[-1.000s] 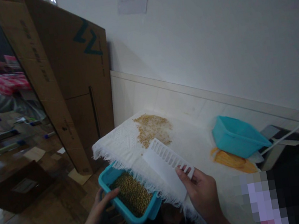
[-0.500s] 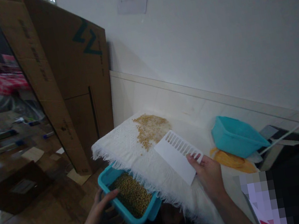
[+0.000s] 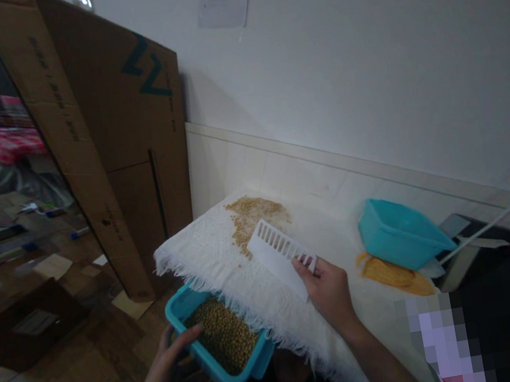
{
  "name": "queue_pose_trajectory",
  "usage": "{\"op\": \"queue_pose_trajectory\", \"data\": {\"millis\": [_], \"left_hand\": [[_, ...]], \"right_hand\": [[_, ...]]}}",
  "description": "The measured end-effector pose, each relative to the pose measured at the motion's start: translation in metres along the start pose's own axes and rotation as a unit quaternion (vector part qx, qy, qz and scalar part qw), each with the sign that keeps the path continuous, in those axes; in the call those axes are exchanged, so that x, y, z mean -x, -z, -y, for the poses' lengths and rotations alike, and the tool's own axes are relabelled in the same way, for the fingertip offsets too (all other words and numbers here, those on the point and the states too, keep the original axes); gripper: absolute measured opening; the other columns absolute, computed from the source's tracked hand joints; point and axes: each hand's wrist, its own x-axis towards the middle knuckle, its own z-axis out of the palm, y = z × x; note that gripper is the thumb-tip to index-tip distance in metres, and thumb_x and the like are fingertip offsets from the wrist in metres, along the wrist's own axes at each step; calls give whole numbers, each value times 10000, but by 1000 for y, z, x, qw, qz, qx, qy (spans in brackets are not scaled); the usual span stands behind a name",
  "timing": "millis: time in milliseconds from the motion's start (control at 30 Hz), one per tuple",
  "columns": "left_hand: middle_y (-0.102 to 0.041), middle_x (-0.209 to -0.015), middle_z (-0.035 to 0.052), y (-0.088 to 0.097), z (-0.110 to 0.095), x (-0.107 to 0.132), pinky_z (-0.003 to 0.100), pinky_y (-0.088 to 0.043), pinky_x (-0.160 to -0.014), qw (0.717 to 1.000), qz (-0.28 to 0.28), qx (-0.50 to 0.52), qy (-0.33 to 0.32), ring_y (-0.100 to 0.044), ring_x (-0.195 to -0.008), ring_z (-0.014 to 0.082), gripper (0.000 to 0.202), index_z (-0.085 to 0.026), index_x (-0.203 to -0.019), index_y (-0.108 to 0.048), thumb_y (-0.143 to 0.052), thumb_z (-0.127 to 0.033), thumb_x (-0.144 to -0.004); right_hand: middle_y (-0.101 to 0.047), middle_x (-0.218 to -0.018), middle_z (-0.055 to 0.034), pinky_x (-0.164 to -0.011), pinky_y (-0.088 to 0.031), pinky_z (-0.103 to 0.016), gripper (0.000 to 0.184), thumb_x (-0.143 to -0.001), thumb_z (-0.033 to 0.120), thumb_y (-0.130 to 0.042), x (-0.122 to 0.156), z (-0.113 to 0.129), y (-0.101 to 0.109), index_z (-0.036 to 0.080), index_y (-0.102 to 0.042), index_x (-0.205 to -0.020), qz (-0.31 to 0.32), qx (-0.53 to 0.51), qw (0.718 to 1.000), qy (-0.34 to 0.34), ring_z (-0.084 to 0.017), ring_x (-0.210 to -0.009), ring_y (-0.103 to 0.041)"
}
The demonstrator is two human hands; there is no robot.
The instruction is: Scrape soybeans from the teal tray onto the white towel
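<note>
While I had the left hand (image 3: 169,362) half-curled on the blue bin (image 3: 222,379), thumb over its rim, loads of beans (image 3: 227,332) sat inside, so I'd guess most were in. Leftover beans (image 3: 244,209) lay on the white cloth (image 3: 204,238). The right hand (image 3: 330,289) pinched the slotted white board (image 3: 273,266) beside them, further left than half a second earlier.

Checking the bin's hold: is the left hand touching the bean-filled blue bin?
Touching. The head view shows the left hand with its thumb across the rim of the bean-filled blue bin.
</note>
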Motion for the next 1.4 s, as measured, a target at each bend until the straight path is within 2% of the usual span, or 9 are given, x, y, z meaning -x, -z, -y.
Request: {"op": "queue_pose_trajectory", "data": {"millis": [167,400,567,700,1000,1267,1400], "left_hand": [[-734,-1031,54,-2,0,2,432,-642,-762,1000,10,7,-3,-798,-819,301,948,-382,-1521,-449,-955,-521,-732],[-740,-1087,64,-2,1,2,419,-654,-731,1000,2,0,-9,-793,-813,285,892,-374,-1490,-463,-937,-513,-746],[-741,-1076,68,-1,0,2,433,-666,-749,1000,3,1,-3,-792,-813,282,883,-381,-1533,-434,-911,-484,-798],[-745,-1070,61,-1,-1,3,434,-668,-769,1000,7,-1,-5,-813,-840,301,888,-394,-1554,-430,-904,-477,-807],[-725,-1049,71,-4,-2,5,417,-640,-706,1000,-9,0,-14,-767,-779,277,850,-356,-1504,-468,-897,-477,-780],[-731,-1097,90,-3,-2,4,438,-650,-758,1000,3,0,-4,-796,-848,310,897,-362,-1510,-455,-922,-501,-758],[-726,-1103,71,0,-1,2,448,-657,-803,1000,14,-3,-5,-807,-867,311,903,-365,-1532,-446,-914,-516,-774]], "right_hand": [[-826,-726,-89,-644,-590,-295,448,-994,546,-654,2,3,3,164,-837,-846,23,-3,1000,10,-229,-638,-760],[-817,-723,-79,-606,-559,-265,456,-1029,534,-644,12,7,2,156,-841,-867,39,-9,999,22,-205,-610,-735],[-742,-578,-51,-512,-485,-246,534,-1021,613,-625,16,12,9,173,-801,-774,3,32,999,44,-191,-503,-688],[-750,-577,-65,-500,-483,-247,581,-1033,656,-594,20,17,14,174,-807,-788,2,48,998,52,-196,-492,-691],[-749,-586,-60,-503,-477,-236,535,-1066,592,-599,27,15,13,163,-837,-852,-12,54,995,81,-190,-493,-701],[-776,-635,-48,-560,-523,-236,449,-1072,507,-615,27,17,4,153,-852,-930,15,32,996,77,-182,-527,-722],[-845,-760,-77,-624,-573,-244,381,-1073,440,-617,28,20,1,162,-866,-996,24,29,995,95,-210,-627,-801]]}}
